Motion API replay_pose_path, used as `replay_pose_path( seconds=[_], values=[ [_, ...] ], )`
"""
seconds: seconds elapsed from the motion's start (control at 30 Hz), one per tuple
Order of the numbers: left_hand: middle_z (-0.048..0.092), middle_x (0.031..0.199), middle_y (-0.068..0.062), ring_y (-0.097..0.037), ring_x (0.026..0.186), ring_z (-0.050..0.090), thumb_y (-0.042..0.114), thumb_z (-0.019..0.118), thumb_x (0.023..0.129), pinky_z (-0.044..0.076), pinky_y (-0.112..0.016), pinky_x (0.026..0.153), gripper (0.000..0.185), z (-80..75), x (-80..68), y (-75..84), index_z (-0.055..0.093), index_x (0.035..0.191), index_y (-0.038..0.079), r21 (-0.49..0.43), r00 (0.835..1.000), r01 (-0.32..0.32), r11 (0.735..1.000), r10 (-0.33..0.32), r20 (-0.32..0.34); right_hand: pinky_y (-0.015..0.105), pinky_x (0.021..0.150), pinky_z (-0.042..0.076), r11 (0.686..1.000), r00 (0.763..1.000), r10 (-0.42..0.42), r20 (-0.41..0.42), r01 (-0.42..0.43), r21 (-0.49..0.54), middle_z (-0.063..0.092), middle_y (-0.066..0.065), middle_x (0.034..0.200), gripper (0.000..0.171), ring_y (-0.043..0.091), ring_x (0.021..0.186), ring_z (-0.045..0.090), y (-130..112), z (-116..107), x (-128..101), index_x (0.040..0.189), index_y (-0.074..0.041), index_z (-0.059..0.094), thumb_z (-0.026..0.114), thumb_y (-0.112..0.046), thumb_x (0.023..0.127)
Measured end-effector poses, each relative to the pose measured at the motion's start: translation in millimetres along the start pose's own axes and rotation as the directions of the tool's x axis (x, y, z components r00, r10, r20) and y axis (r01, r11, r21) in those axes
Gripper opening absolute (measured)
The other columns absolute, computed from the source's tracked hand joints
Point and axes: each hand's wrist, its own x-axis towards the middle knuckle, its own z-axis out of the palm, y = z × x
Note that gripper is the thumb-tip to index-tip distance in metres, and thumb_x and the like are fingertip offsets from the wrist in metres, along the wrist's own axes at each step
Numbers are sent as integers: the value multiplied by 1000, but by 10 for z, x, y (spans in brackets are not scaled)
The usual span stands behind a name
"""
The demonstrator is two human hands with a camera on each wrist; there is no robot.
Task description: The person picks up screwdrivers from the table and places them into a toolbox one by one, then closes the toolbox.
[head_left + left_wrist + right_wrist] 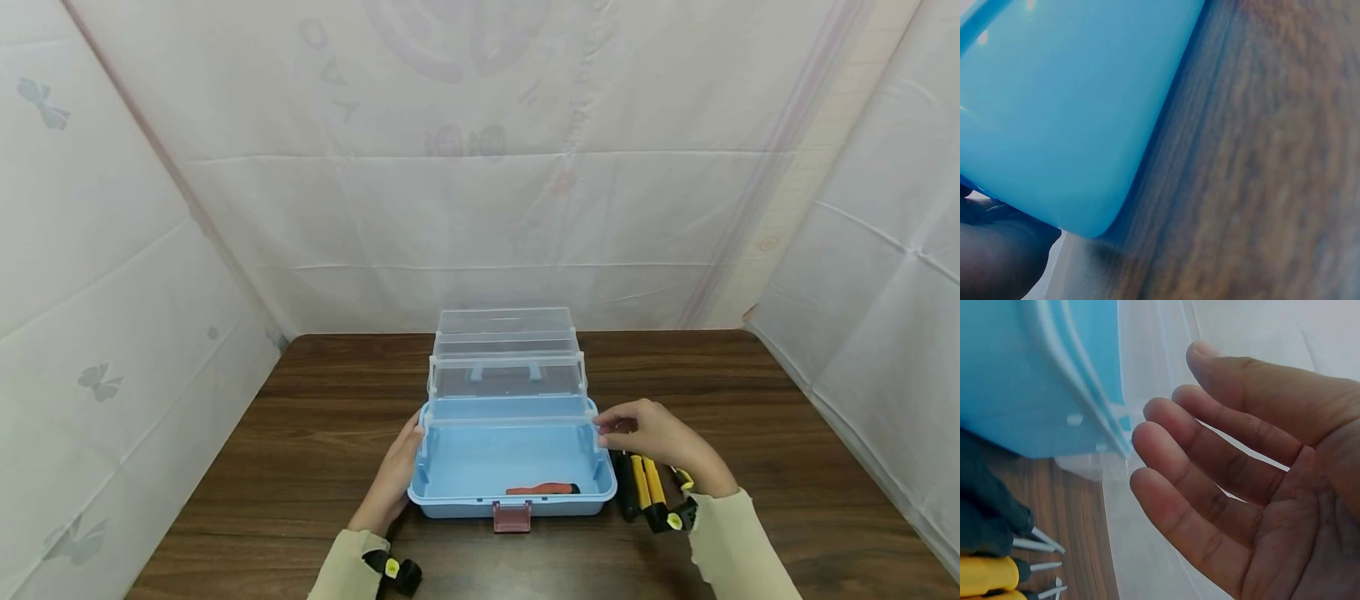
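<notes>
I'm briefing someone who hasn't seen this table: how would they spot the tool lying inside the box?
Start at the light blue toolbox open in the middle of the wooden table, between the left hand and right hand. Look down into its bottom compartment, near the front wall behind the reddish latch. The orange-handled tool lies there alone, whereas the yellow-and-black tools sit outside on the table.

My left hand (997,253) is cut off at the picture's corner; the table (1260,175) beside it blurs.
</notes>
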Motion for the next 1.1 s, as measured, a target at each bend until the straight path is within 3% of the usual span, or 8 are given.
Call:
replay_pose_path(
  seconds=[0.47,0.73,1.1],
  values=[
    [12,161,-15,-39,148,9,33,23,107,13,-60,116,52,2,-17,13,15,155,16,-17,1000,-9,1000,9,3,25,67,53,996,996,84,-32,-85,-1,70,7,98,34,15,80,59,190,-40,-118,114,4,66,67,-20,90],
    [12,161,-15,-39,148,10,34,23,107,14,-60,116,52,2,-21,28,15,155,16,-14,1000,-4,1000,4,-1,37,74,57,992,990,129,-60,-130,-6,70,13,105,37,20,89,64,321,-86,-191,116,5,66,68,-21,89],
    [13,161,-15,-39,147,11,34,23,107,14,-59,116,52,11,-29,31,15,155,16,-10,1000,-3,1000,3,-3,35,72,57,987,984,145,-107,-151,-47,70,16,105,36,21,89,66,499,-139,-304,115,6,65,67,-19,90]
  ],
)
